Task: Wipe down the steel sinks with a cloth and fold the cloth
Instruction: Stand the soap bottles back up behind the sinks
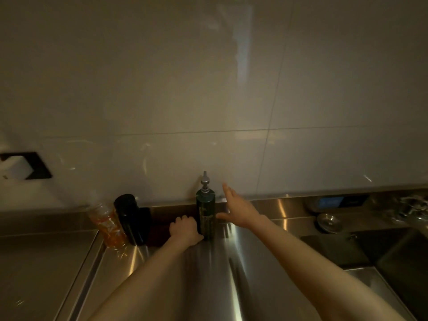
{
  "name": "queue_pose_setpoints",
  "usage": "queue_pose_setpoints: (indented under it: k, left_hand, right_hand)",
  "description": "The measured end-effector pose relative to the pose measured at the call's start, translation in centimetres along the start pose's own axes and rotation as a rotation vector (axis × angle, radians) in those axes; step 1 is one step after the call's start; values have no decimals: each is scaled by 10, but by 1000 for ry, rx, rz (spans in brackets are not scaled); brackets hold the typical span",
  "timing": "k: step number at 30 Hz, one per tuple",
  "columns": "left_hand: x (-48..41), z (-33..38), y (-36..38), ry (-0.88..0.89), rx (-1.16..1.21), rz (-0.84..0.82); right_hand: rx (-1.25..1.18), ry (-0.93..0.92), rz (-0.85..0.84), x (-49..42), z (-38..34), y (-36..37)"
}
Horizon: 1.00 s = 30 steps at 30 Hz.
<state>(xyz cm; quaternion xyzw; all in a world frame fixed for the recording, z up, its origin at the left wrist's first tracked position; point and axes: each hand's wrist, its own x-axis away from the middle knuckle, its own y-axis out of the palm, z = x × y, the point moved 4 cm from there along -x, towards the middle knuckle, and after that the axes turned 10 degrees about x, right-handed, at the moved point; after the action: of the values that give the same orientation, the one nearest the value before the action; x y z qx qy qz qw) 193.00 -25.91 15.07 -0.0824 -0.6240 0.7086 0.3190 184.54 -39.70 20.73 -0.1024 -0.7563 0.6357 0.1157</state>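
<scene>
Left hand [184, 230] fisted on dark cloth [159, 235] left of pump bottle [205, 216]; right hand [240, 210] spread wide. Sinks [382, 251] apparently unwiped, folding pending.

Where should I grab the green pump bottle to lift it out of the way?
Grip the green pump bottle around the middle of its straight round body, coming from the right, where the open right hand already is. It stands upright; the left hand, the black bottle and the wall crowd the other sides, and the thin pump top looks a poor handle.
</scene>
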Motion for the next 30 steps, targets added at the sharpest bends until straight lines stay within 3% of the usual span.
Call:
queue_pose_setpoints:
  k: [4, 10, 30]
  left_hand:
    - [32, 36, -25, 141, -43, 110]
    - [82, 144, -46, 433, 4, 322]
    - [330, 630, 111, 873, -65, 148]
  right_hand:
    - [264, 12, 75, 41, 39, -35]
    - [343, 179, 180, 133, 122, -76]
    - [305, 767, 159, 622, 452, -123]
